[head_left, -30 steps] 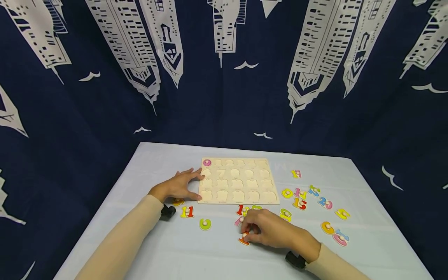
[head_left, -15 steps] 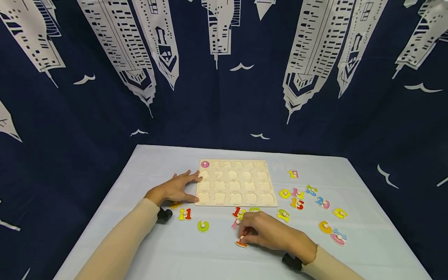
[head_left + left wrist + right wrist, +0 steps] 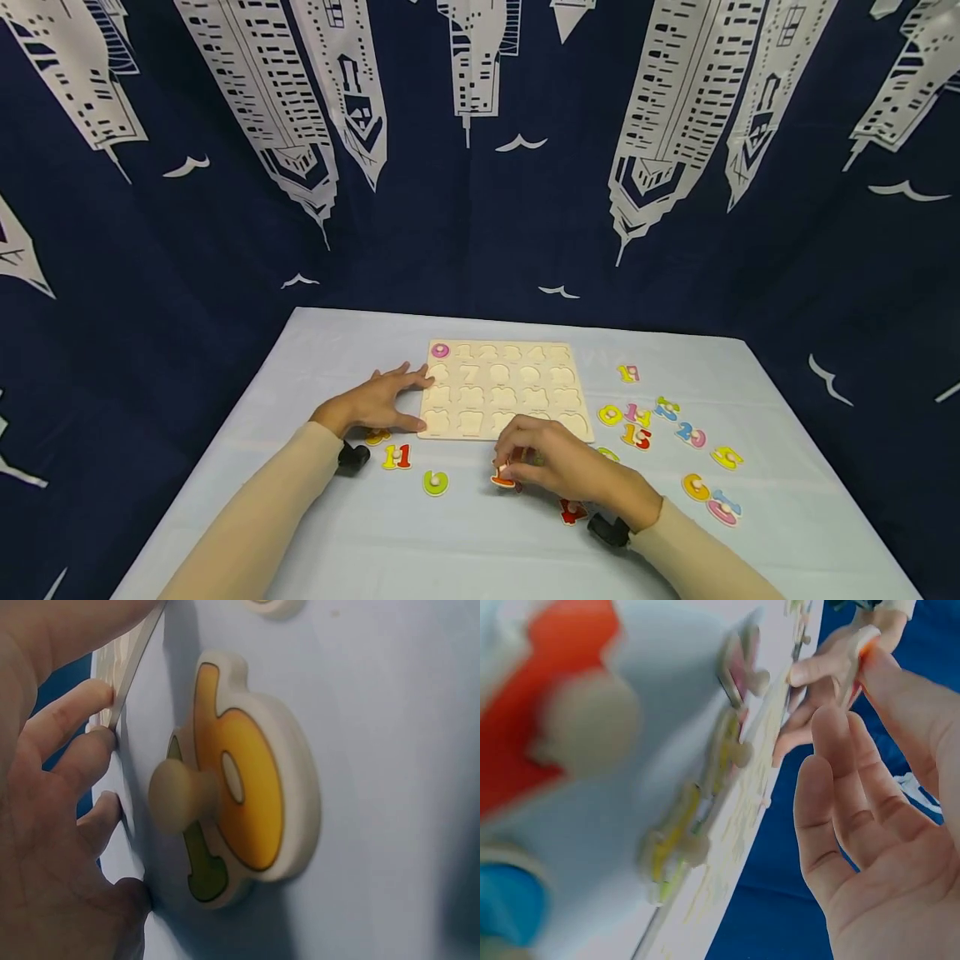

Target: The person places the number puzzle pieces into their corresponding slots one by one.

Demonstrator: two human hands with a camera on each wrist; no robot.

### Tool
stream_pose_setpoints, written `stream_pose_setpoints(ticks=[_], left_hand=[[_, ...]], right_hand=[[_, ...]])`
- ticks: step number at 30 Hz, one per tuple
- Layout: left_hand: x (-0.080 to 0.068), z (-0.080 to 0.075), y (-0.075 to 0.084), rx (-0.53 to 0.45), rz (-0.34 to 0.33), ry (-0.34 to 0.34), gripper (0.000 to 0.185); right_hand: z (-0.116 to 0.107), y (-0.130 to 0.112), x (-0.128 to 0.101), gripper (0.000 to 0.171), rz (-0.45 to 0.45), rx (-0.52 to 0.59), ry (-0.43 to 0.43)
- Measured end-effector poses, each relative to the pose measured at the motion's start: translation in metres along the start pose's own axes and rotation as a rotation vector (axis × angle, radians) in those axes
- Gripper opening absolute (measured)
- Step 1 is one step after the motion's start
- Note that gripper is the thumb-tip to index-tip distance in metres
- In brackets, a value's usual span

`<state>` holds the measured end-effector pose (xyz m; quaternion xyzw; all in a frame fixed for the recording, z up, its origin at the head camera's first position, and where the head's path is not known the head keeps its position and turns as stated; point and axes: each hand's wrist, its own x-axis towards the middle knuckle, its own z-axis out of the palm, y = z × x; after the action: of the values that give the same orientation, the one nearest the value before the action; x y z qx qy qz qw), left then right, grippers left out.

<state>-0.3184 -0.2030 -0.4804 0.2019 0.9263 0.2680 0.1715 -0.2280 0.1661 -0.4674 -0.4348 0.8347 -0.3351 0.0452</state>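
Note:
A pale wooden number board (image 3: 504,390) lies mid-table with a pink 0 piece (image 3: 440,351) seated in its far left corner. My left hand (image 3: 408,392) lies flat on the table, its straight fingers (image 3: 82,750) against the board's left edge. Under that wrist sits an orange-yellow knobbed piece (image 3: 377,435) (image 3: 251,802). My right hand (image 3: 512,472) pinches a small orange number piece (image 3: 502,477) (image 3: 864,637) just above the table, in front of the board's near edge. A red piece (image 3: 572,510) (image 3: 555,712) lies beside my right wrist.
Loose number pieces are scattered around: an 11 (image 3: 397,456) and a green piece (image 3: 435,482) at front left, and a 19 (image 3: 628,373), 15 (image 3: 636,435), 20 (image 3: 688,432) and an orange piece (image 3: 695,487) among several at right. A dark printed curtain hangs behind the table.
My right hand has lifted the orange piece off the table and carried it left and toward the board's near edge. A red piece now shows by the wrist. The left hand has stayed put.

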Motion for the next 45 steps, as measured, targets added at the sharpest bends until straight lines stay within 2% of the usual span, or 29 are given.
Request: stream_pose_setpoints(ticks=[4, 8, 17, 24, 34, 39, 40, 45], left_hand=[[-0.001, 0.000, 0.001, -0.010, 0.004, 0.002, 0.087], [-0.001, 0.000, 0.001, -0.007, 0.007, 0.004, 0.087], [-0.002, 0.000, -0.001, -0.013, 0.025, -0.004, 0.088], [-0.002, 0.002, -0.003, -0.013, -0.004, -0.009, 0.088], [0.001, -0.001, -0.004, -0.010, -0.008, -0.008, 0.090], [0.001, -0.002, -0.005, -0.010, -0.019, -0.005, 0.090], [0.001, -0.002, -0.005, -0.013, -0.019, -0.004, 0.090], [0.001, -0.002, -0.004, -0.016, -0.011, -0.018, 0.091]], right_hand=[[-0.008, 0.008, 0.018, 0.012, 0.010, 0.013, 0.050], [-0.015, 0.021, 0.040, 0.012, 0.032, -0.029, 0.115], [-0.024, 0.057, 0.103, 0.006, 0.220, -0.094, 0.236], [-0.020, 0.080, 0.149, 0.008, 0.345, -0.112, 0.231], [-0.005, 0.098, 0.179, 0.007, 0.452, -0.118, 0.269], [-0.004, 0.102, 0.191, 0.008, 0.457, -0.125, 0.281], [0.000, 0.117, 0.195, 0.008, 0.441, -0.131, 0.291], [0.014, 0.161, 0.210, 0.007, 0.436, -0.141, 0.317]])
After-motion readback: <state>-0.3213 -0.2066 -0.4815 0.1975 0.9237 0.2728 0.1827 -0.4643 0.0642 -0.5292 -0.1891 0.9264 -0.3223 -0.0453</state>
